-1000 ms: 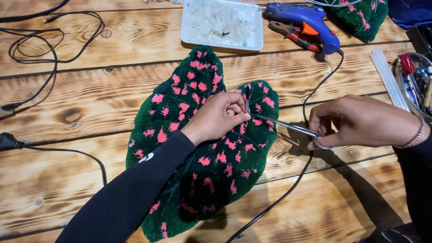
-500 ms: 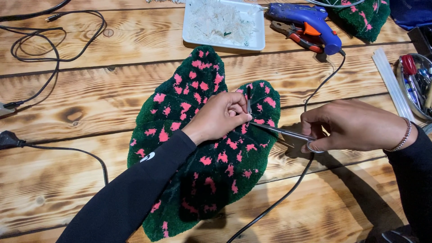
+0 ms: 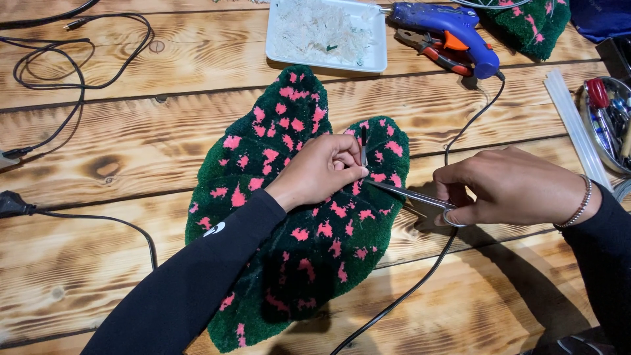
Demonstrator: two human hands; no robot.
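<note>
Hands: both of mine were closed on something, working close together over the rug.
Left hand [image 3: 323, 169]: my black-sleeved arm reached in from the lower left; the hand lay on the green leaf-shaped tufted rug [image 3: 296, 217] with its fingers pinching a thin dark strand [image 3: 363, 139] upright near the notch.
Right hand [image 3: 513, 187]: it came in from the right, palm down, with its fingers through the loops of the small metal scissors [image 3: 411, 195]; a bracelet sat on the wrist.
Scissors: the blades pointed left, with the tips at my left fingertips on the rug.
Rug: it lay flat on the wooden counter [image 3: 131, 151], pink-spotted.
Nearby: a white tray [image 3: 325, 33] and a blue glue gun [image 3: 453, 29] lay beyond the rug.
</note>
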